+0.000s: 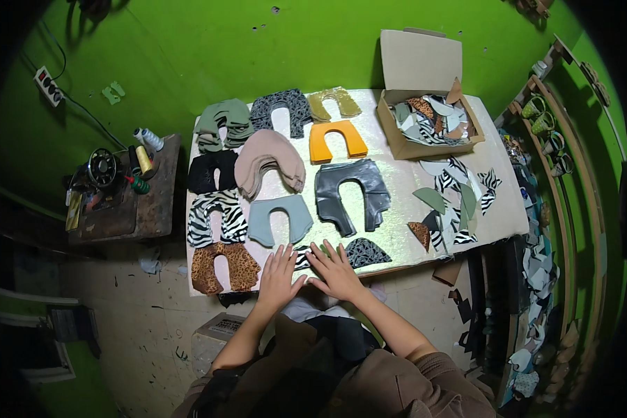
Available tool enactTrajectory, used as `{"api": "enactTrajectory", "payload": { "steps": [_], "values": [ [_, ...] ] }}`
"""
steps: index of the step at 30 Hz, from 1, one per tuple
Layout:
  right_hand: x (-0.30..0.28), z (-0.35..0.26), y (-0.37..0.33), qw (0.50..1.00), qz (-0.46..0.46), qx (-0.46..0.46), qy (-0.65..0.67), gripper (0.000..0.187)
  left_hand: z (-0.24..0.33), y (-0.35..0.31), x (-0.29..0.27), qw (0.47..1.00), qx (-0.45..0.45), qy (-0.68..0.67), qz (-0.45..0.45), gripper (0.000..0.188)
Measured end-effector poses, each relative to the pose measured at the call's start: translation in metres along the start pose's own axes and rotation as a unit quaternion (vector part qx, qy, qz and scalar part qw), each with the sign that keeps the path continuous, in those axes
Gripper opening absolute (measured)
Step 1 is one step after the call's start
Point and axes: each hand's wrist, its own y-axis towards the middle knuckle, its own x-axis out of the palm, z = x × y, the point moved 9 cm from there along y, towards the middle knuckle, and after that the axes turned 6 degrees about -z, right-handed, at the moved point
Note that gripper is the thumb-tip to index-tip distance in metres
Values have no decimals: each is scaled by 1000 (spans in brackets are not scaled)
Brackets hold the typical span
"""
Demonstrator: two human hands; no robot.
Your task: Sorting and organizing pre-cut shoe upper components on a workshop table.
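At the front edge of the table, my left hand (279, 280) lies flat with its fingers out, just below a stack of grey-blue U-shaped pieces (260, 220). My right hand (335, 272) is spread beside it, thumbs close together. Between the two hands a zebra-print piece (302, 259) shows, partly covered. A dark patterned half-round piece (366, 253) lies right of my right hand. Left of my left hand sits a leopard-print U-shaped stack (205, 269), with a zebra-print stack (200, 221) behind it. A shiny black stack (329, 196) lies farther back.
More U-shaped stacks, among them pink-beige (254, 153) and orange (319, 145), fill the table's left and middle. Loose offcuts (430, 199) lie right, before an open cardboard box (412, 149) of scraps. A sewing machine table (157, 209) stands left; shelving (568, 230) runs along the right.
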Motion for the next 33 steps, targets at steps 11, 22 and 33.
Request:
{"api": "enactTrajectory", "payload": {
  "steps": [11,22,33],
  "values": [
    [-102,146,-61,987,113,62,92,38,144,118,37,994,74,-56,65,40],
    [-173,318,-108,979,113,168,-16,55,230,220,107,992,-68,-103,-34,49],
    [-196,376,-104,944,169,189,213,23,198,232,80,928,-230,-285,63,29]
  ]
}}
